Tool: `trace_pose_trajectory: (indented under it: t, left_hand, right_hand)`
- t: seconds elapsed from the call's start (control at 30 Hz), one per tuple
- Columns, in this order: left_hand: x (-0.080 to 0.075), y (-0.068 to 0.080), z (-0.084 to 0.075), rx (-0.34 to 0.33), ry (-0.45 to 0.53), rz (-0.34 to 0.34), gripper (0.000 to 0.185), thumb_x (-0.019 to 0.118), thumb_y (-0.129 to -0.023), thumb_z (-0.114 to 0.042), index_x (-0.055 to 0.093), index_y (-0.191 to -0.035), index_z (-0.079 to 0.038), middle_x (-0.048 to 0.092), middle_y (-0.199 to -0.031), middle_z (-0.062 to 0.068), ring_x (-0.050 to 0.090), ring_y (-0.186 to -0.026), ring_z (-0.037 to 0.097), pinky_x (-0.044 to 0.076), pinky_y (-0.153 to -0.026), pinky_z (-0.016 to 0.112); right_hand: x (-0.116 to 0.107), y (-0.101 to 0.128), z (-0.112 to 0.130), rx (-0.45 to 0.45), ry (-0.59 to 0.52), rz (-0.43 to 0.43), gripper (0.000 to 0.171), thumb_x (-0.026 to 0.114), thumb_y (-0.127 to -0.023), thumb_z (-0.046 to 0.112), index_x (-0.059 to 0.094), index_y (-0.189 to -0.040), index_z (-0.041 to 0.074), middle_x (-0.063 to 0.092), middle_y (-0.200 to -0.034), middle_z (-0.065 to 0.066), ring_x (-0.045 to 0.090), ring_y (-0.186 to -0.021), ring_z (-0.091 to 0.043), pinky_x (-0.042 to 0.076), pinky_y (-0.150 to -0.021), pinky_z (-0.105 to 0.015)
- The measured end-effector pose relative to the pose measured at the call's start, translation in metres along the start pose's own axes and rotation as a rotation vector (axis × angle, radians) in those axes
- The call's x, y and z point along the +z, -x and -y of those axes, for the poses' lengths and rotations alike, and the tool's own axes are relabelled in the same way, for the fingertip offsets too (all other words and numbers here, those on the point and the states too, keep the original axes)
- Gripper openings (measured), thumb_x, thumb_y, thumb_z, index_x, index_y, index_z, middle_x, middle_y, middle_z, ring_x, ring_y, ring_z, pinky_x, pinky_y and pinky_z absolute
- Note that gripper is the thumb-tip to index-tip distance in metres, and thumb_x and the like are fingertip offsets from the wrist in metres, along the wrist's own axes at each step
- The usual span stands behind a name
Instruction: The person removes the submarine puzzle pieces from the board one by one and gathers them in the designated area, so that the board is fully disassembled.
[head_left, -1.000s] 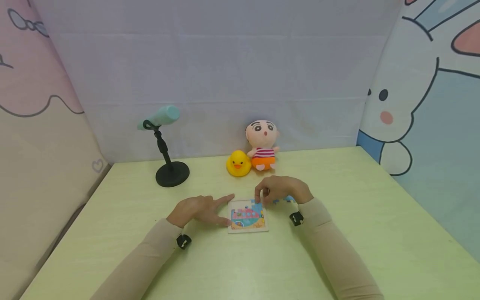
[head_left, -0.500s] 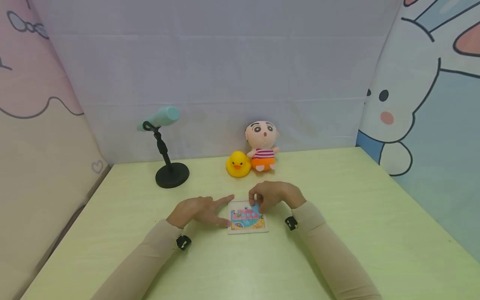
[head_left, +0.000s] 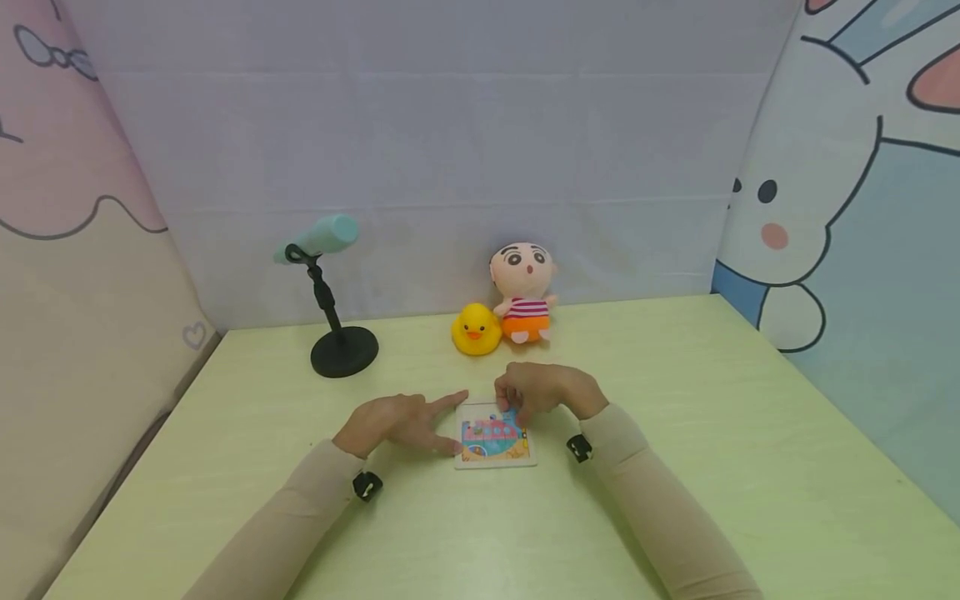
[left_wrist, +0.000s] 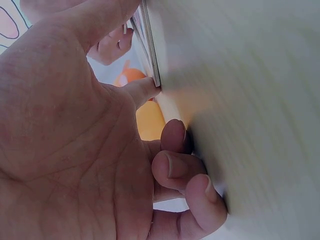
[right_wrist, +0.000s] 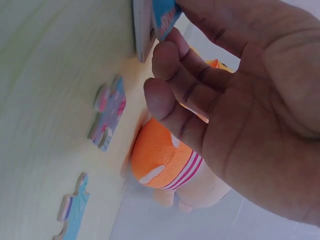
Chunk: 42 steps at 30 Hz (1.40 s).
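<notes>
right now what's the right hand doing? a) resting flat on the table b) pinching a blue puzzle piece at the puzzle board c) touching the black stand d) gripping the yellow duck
b: the right hand pinches a blue puzzle piece against the puzzle board.

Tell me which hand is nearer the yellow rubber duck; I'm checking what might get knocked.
Right. The right hand is just in front of the duck, over the puzzle board's far edge; the left hand rests farther back at the board's left side.

A pale green table (head_left: pixel 720 433) fills the lower frame. A plain lilac backdrop (head_left: pixel 450 150) stands behind, a pink cartoon panel (head_left: pixel 67 250) at left, a blue rabbit panel (head_left: pixel 862 208) at right.
</notes>
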<state>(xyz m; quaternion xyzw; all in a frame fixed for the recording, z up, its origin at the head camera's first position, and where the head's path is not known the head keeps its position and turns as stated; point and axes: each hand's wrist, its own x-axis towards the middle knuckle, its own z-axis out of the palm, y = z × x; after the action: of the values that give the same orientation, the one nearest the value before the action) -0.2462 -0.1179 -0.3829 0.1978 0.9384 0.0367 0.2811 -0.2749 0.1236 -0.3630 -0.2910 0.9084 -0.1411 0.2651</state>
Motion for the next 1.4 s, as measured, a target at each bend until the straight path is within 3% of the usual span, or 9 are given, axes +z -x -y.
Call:
trace_pose_trajectory:
  t: [0.27, 0.5, 0.8, 1.07, 1.4]
  left_hand:
    - [0.0, 0.002, 0.0, 0.001, 0.011, -0.003, 0.09, 0.06, -0.084, -0.074, 0.018, -0.159, -0.044, 0.052, -0.14, 0.02, 0.056, -0.115, 0.032, 0.045, -0.092, 0.057]
    - [0.0, 0.002, -0.001, -0.003, 0.011, -0.004, 0.09, 0.06, -0.084, -0.073, 0.019, -0.159, -0.044, 0.051, -0.14, 0.02, 0.055, -0.116, 0.033, 0.045, -0.093, 0.059]
    - [0.0, 0.002, 0.0, 0.002, 0.006, -0.004, 0.09, 0.06, -0.084, -0.073, 0.019, -0.159, -0.044, 0.052, -0.139, 0.019, 0.055, -0.118, 0.034, 0.044, -0.094, 0.059]
    - [0.001, 0.001, 0.001, 0.007, 0.002, -0.008, 0.09, 0.06, -0.084, -0.073, 0.019, -0.159, -0.044, 0.053, -0.137, 0.019, 0.056, -0.116, 0.033, 0.044, -0.094, 0.059]
    - [0.002, 0.0, 0.001, -0.004, 0.013, 0.006, 0.091, 0.06, -0.084, -0.074, 0.017, -0.159, -0.045, 0.05, -0.141, 0.02, 0.055, -0.116, 0.034, 0.044, -0.094, 0.06]
  right_hand:
    - [-0.007, 0.007, 0.002, -0.067, 0.047, -0.038, 0.017, 0.074, -0.088, 0.002, 0.063, -0.089, 0.015, 0.057, -0.085, 0.003, 0.053, -0.081, -0.015, 0.046, -0.07, -0.027]
    - [-0.016, 0.015, -0.007, -0.163, 0.045, -0.101, 0.014, 0.07, -0.092, 0.002, 0.062, -0.092, 0.014, 0.06, -0.087, 0.003, 0.054, -0.08, -0.013, 0.048, -0.074, -0.026]
    - [-0.026, 0.026, -0.022, -0.16, -0.07, -0.133, 0.016, 0.069, -0.094, 0.004, 0.065, -0.109, 0.007, 0.061, -0.09, -0.002, 0.056, -0.081, -0.016, 0.05, -0.075, -0.027]
    - [-0.032, 0.037, -0.031, -0.167, -0.053, -0.175, 0.013, 0.068, -0.095, 0.007, 0.067, -0.107, 0.009, 0.062, -0.09, -0.003, 0.056, -0.08, -0.018, 0.049, -0.073, -0.03]
    - [-0.033, 0.045, -0.04, -0.144, -0.085, -0.117, 0.013, 0.064, -0.096, 0.003, 0.07, -0.106, 0.007, 0.062, -0.089, -0.006, 0.055, -0.076, -0.017, 0.048, -0.071, -0.03]
